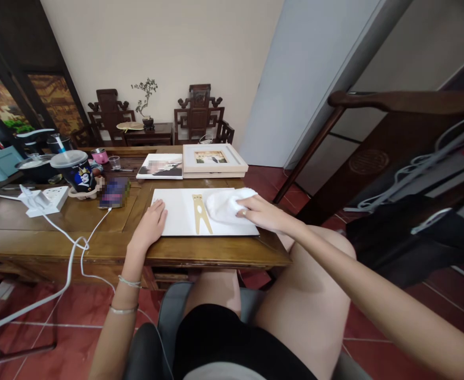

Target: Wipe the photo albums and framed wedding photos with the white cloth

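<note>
A flat white board (176, 214) with a tan long-legged cat figure (199, 211) on it lies near the front edge of the wooden table. My left hand (154, 220) rests on the board's left edge, fingers stretched out and holding nothing. On the right part of the board my right hand (258, 211) grips a bunched white cloth (224, 205), which touches the surface just beside the cat figure. Part of the cloth is hidden under my fingers.
Behind the board stand a framed picture box (215, 161) and a photo panel (158, 167). To the left are a lidded cup (77, 171), a phone (114, 192) and a power strip (52, 200) with trailing white cables. A wooden chair (398, 132) stands at the right.
</note>
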A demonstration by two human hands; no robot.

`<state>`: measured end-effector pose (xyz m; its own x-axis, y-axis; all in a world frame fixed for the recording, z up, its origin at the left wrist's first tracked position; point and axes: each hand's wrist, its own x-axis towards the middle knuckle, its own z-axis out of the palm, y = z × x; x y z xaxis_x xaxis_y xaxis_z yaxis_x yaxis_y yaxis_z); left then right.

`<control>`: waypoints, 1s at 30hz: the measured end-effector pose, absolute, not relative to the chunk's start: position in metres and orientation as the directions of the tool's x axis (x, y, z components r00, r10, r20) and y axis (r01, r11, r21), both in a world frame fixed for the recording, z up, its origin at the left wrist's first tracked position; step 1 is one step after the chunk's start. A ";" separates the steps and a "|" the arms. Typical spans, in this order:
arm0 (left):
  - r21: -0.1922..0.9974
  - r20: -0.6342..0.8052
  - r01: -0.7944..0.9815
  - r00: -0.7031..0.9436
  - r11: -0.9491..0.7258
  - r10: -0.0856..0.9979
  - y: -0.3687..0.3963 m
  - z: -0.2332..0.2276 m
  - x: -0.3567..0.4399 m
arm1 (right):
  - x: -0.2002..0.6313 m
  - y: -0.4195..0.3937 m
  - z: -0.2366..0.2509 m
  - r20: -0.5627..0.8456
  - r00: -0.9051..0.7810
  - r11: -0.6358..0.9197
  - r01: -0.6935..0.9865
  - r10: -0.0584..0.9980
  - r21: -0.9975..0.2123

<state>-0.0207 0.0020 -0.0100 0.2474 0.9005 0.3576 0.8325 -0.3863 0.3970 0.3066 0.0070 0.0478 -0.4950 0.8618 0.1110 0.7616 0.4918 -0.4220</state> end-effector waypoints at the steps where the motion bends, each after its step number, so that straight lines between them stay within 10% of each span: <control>1: 0.395 0.358 0.832 0.250 -0.389 0.899 0.002 -0.010 -0.021 | 0.303 0.019 0.046 0.130 -0.478 0.485 0.768 0.869 -0.419; 10: 0.400 0.353 0.835 0.240 -0.378 0.904 0.001 -0.009 -0.021 | 0.274 0.088 0.051 0.180 -0.401 0.439 0.793 0.898 -0.422; 30: 0.400 0.359 0.832 0.243 -0.384 0.901 0.002 -0.011 -0.021 | 0.313 -0.034 0.075 -0.067 -0.568 0.420 0.678 0.820 -0.603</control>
